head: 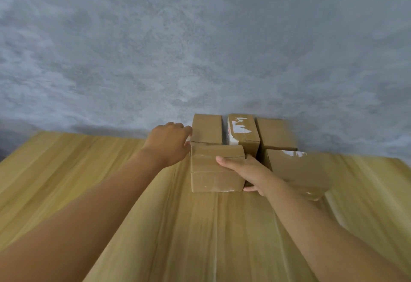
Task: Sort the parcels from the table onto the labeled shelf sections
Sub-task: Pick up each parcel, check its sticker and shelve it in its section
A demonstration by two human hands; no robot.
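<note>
Both hands closing on near-left cardboard parcel (214, 170), table (155, 226) far edge.
Right hand (249, 170) fingers curled round its right side; left hand (170, 141) fingers bent at left corner, grip unclear. Risk: one-sided hold, parcel may tilt and slip.

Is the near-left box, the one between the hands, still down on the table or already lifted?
Down: the near-left box sits flat on the table, no gap beneath.

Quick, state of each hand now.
Left hand: grips the near box's left far corner.
Right hand: grips that box's right side.
</note>
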